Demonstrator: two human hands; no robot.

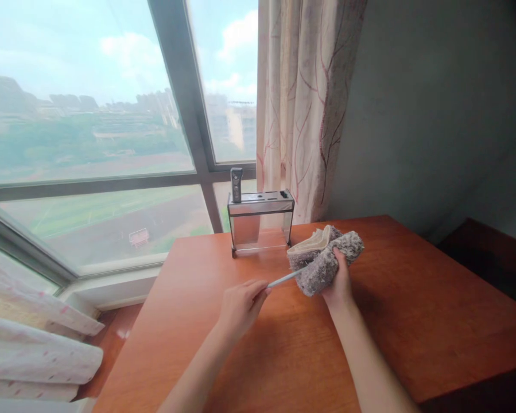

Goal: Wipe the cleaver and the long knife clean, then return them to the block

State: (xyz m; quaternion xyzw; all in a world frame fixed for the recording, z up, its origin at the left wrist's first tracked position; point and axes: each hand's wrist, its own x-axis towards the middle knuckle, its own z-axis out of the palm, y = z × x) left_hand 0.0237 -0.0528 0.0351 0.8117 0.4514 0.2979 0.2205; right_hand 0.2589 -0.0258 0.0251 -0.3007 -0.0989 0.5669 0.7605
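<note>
In my left hand [247, 301], closed in a pinch, is a thin pale grey-blue stick [286, 279]; its exact kind is unclear. The stick's far end goes into the folds of a shaggy grey cloth [315, 275], which hides that end. My right hand [339, 281] is closed around the cloth from the right, thumb on top. Cream-coloured layers show in the cloth's upper folds. Both hands are above the wooden table [249, 355]. Behind them stands a clear-sided knife block [260, 226] with one dark handle [236, 184] sticking up from its top left.
The table's left edge runs close to a large window [89, 103] and its sill [111, 279]. A patterned curtain [309, 103] hangs behind the block, and another curtain [34, 355] is at the lower left. A grey wall [430, 115] rises at the right.
</note>
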